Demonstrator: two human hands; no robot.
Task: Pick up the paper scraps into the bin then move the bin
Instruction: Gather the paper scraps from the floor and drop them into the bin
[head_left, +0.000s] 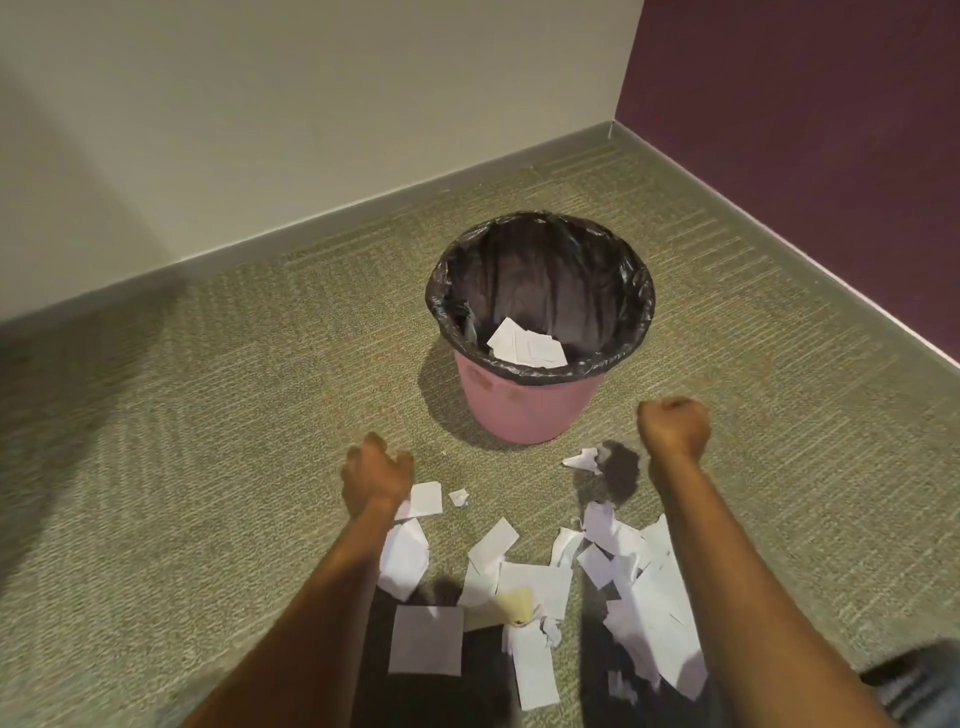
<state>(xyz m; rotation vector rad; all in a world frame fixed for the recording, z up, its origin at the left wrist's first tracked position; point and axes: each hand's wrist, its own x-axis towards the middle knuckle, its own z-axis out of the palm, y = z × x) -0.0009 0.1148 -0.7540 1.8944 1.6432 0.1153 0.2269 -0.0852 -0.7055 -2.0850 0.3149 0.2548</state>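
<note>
While both hands hang over the floor, the paper scraps (524, 582) lie just below and nearer than them.

The left hand (376, 478) is loosely curled, right by a small square scrap (426, 500); I cannot tell if it holds anything. The right hand (674, 426) is a closed fist, nearer the pink bin (524, 405), which stands farther off. Flat, thin, torn white bits lie on the rough green carpet (208, 415). A shiny black bag (540, 291) lines the round bin, with some paper inside.
</note>
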